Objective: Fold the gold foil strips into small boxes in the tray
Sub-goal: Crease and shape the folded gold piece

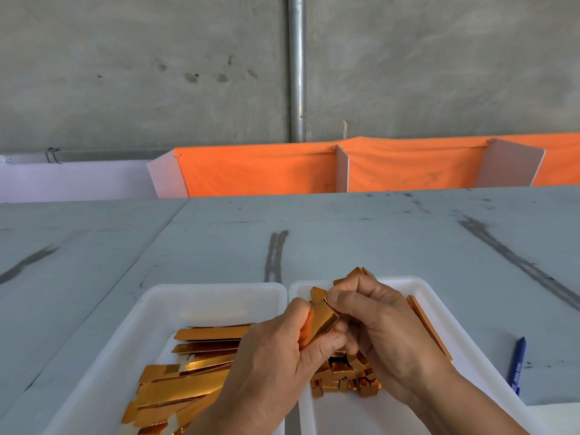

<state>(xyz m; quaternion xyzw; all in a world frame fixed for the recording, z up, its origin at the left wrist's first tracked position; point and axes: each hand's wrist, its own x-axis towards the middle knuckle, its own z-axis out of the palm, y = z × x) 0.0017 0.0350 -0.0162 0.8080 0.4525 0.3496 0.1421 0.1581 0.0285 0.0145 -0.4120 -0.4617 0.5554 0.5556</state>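
Both hands meet above the gap between two white trays. My left hand [276, 356] and my right hand [383, 328] pinch one gold foil strip [323, 321] that is bent partway into a box shape. The left tray [163, 312] holds a loose pile of flat gold strips [188, 372]. In the right tray [439, 312] lies a heap of small folded gold boxes [342, 378], partly hidden under my hands. More folded gold pieces [356, 273] show behind my right fingers.
The trays sit side by side on a grey table [345, 240] marked with dark streaks. A blue pen [517, 365] lies to the right of the right tray. Orange cloth [257, 171] and white dividers stand along the table's far edge before a concrete wall.
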